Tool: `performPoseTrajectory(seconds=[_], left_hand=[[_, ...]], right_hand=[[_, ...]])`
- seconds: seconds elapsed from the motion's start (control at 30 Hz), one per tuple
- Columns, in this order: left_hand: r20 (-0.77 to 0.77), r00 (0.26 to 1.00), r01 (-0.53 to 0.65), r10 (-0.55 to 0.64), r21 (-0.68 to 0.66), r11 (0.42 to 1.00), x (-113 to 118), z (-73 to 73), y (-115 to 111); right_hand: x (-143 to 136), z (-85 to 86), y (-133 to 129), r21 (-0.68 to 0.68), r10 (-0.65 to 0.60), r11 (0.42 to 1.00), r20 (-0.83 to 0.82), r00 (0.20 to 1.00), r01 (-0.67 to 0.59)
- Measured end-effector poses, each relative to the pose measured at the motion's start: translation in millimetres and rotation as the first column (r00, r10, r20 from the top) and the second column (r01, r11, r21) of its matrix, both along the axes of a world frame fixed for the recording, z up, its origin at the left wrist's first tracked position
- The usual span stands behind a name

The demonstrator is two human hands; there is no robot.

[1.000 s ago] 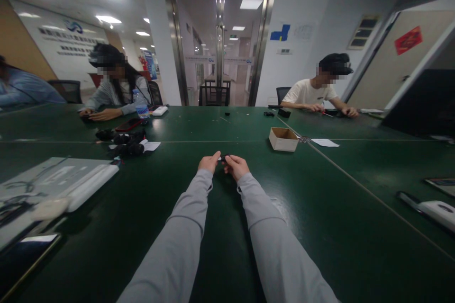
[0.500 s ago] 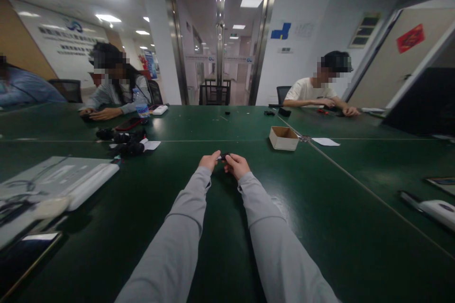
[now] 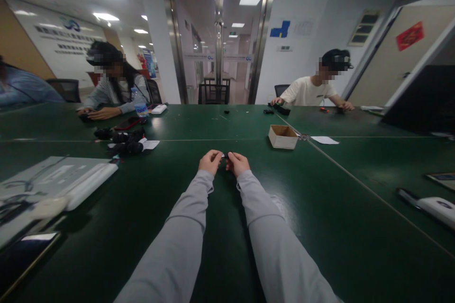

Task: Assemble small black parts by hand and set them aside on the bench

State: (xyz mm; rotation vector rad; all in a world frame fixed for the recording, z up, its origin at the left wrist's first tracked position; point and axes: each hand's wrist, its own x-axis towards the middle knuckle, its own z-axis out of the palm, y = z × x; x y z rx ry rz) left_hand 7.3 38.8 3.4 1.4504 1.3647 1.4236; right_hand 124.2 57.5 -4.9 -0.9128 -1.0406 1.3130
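Note:
A small dark object [image 3: 226, 155] with a shiny metal part is pinched between my two hands above the green table [image 3: 227, 208]. My left hand [image 3: 210, 162] has its fingertips closed on the metal end. On the dark end, my right hand [image 3: 237, 164] is closed with thumb and fingers. Most of the object is hidden by the fingers, so its kind cannot be made out. Beyond my hands to the right sits an open cardboard box [image 3: 283, 138].
Black devices [image 3: 128, 144], a water bottle [image 3: 140, 104] and a phone [image 3: 127, 123] lie left. A grey case [image 3: 60, 177] is nearer. At right are white paper [image 3: 324, 140] and a white device [image 3: 439, 211]. People sit across the table.
My left hand has shifted slightly right over the object, hiding more of it. The person across at right has moved one hand to the black items at the table's far edge.

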Motion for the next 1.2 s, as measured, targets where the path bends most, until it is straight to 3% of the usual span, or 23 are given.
performPoseTrajectory(seconds=[0.2,0.47,0.7,0.9,1.2], left_hand=[[-0.031,0.993,-0.113,0.113,0.012,0.994,-2.9,-3.2,3.9],[0.057,0.989,-0.135,0.139,-0.057,0.989,-1.3,-1.0,3.3],[0.204,0.978,-0.043,0.033,0.045,0.998,0.6,-1.0,2.5],[0.204,0.979,0.011,-0.029,0.086,0.996,-1.4,1.1,0.6],[0.272,0.962,0.012,-0.03,0.066,0.998,-1.2,6.1,-2.5]], right_hand=[[-0.8,3.3,-2.5,0.0,0.03,1.0,0.001,1.0,-0.03],[-1.7,4.2,-3.0,0.012,0.026,1.0,0.019,0.999,-0.027],[-0.9,4.1,-3.2,0.025,0.013,1.0,0.009,1.0,-0.014],[-0.5,4.0,-4.2,0.029,0.006,1.0,-0.006,1.0,-0.005],[-0.3,4.0,-4.6,0.025,-0.012,1.0,-0.001,1.0,0.012]])
